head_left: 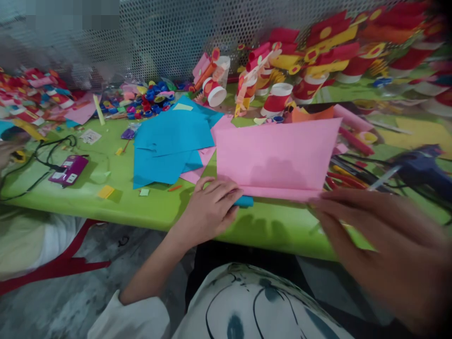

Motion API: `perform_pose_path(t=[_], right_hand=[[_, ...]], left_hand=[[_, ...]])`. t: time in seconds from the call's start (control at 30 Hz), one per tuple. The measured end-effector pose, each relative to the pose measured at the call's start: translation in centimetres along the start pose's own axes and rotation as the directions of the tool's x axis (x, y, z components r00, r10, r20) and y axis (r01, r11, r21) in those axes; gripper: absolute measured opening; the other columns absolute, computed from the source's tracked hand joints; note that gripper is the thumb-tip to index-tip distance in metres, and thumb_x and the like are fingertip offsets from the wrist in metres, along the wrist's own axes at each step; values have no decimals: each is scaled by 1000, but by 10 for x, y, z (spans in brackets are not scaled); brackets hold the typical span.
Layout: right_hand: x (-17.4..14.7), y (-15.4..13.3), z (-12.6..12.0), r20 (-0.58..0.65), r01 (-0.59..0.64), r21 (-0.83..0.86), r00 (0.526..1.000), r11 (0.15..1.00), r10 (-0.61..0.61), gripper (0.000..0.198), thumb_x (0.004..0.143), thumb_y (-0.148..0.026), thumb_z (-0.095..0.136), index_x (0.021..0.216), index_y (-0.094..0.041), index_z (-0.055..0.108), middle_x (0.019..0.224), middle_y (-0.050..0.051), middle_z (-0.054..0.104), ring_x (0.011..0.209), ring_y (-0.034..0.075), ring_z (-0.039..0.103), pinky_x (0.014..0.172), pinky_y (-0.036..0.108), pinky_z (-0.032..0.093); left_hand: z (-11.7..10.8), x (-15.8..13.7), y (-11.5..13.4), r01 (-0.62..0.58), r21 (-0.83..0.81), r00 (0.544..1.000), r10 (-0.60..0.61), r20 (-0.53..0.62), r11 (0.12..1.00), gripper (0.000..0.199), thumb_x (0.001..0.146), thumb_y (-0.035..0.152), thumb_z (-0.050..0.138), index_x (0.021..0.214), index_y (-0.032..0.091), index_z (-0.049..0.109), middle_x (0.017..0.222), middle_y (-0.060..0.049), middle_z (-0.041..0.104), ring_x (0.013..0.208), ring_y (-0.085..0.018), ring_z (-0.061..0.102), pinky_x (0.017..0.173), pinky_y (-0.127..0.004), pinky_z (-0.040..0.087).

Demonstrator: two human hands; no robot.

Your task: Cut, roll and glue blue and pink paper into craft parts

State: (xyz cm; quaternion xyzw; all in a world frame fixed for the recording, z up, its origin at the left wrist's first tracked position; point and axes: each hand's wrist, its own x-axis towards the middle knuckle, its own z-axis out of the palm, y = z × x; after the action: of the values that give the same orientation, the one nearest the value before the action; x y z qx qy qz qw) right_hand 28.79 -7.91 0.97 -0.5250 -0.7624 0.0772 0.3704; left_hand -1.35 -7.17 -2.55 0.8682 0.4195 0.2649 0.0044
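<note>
A pink sheet of paper (pixel 275 155) leans up from the table edge in front of me, with a narrow fold or roll along its near edge. My left hand (pixel 212 207) is closed on the left end of that near edge. A short blue roll (pixel 244 201) pokes out from under its fingers; whether it is paper cannot be told. At the other end of the fold, my right hand (pixel 381 240) pinches the sheet's near right corner, slightly smeared by motion. Blue paper sheets (pixel 173 136) lie in a loose pile left of the pink one.
Red-and-white paper cup figures (pixel 277 99) stand along the back of the green table (pixel 116 174). A glue gun (pixel 420 169) and red-handled scissors (pixel 344 183) lie at right. A purple box with a cable (pixel 68 170) is at left, near another person's hand (pixel 7 153).
</note>
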Motion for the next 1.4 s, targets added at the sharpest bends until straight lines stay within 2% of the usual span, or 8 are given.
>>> perform_pose_path(t=[0.07, 0.2, 0.37, 0.53, 0.6, 1.03, 1.23, 1.4], right_hand=[[5, -16, 22, 113, 318, -196, 947, 928, -301, 30, 91, -14, 69, 116, -29, 77, 115, 9, 77, 98, 29, 69, 87, 45, 56], [17, -25, 55, 245, 461, -340, 885, 820, -396, 37, 94, -7, 58, 127, -20, 69, 119, 11, 77, 91, 29, 67, 74, 43, 54], [16, -22, 65, 220, 477, -361, 879, 801, -423, 38, 91, -4, 60, 124, -18, 69, 115, 8, 78, 87, 27, 63, 71, 40, 46], [12, -16, 72, 145, 462, -357, 886, 812, -441, 36, 89, -4, 68, 122, -19, 70, 111, 7, 78, 84, 26, 61, 70, 38, 46], [11, -14, 75, 126, 457, -358, 888, 814, -443, 39, 88, -4, 70, 124, -21, 70, 111, 6, 78, 84, 25, 60, 71, 38, 48], [9, -12, 76, 115, 450, -314, 892, 836, -437, 46, 87, -1, 72, 128, -20, 67, 112, 7, 76, 85, 25, 60, 75, 40, 53], [10, -12, 76, 123, 455, -288, 890, 843, -438, 42, 87, -3, 72, 126, -17, 69, 113, 10, 77, 86, 26, 61, 76, 41, 54], [11, -12, 77, 125, 461, -285, 887, 840, -444, 41, 87, -1, 71, 125, -15, 69, 112, 10, 77, 86, 25, 62, 76, 41, 55]], left_hand=[[0, 0, 0, 7, -2, 1000, -7, 0, 1000, 31, 102, 24, 56, 130, 19, 66, 130, -10, 75, 118, -25, 68, 110, -47, 40], [0, 1, 1, 18, -15, 1000, -18, 23, 1000, 33, 102, 23, 56, 133, 20, 65, 131, -10, 74, 119, -25, 68, 112, -48, 38], [-4, 0, 3, 82, -14, 995, -82, 57, 997, 40, 104, 29, 54, 143, 21, 58, 144, -11, 67, 133, -26, 61, 120, -48, 30], [-14, -17, 0, 286, 66, 955, -278, -106, 956, 96, 90, 67, 67, 164, 20, 28, 166, -19, 44, 157, -36, 35, 130, -55, 13], [-18, -25, -1, 332, 71, 938, -321, -128, 941, 103, 86, 70, 70, 165, 22, 25, 168, -19, 40, 158, -37, 31, 130, -57, 13], [-16, -26, -4, 331, 91, 943, -329, -45, 939, 79, 93, 63, 65, 157, 24, 40, 165, -17, 45, 156, -36, 36, 128, -57, 19], [-19, -15, 2, 272, 75, 962, -274, 13, 959, 77, 93, 63, 64, 156, 23, 45, 167, -13, 45, 157, -34, 33, 131, -58, 10], [-15, 0, 7, 139, 57, 984, -145, 106, 989, 64, 98, 65, 55, 149, 26, 55, 164, -6, 51, 156, -34, 35, 131, -62, -8]])
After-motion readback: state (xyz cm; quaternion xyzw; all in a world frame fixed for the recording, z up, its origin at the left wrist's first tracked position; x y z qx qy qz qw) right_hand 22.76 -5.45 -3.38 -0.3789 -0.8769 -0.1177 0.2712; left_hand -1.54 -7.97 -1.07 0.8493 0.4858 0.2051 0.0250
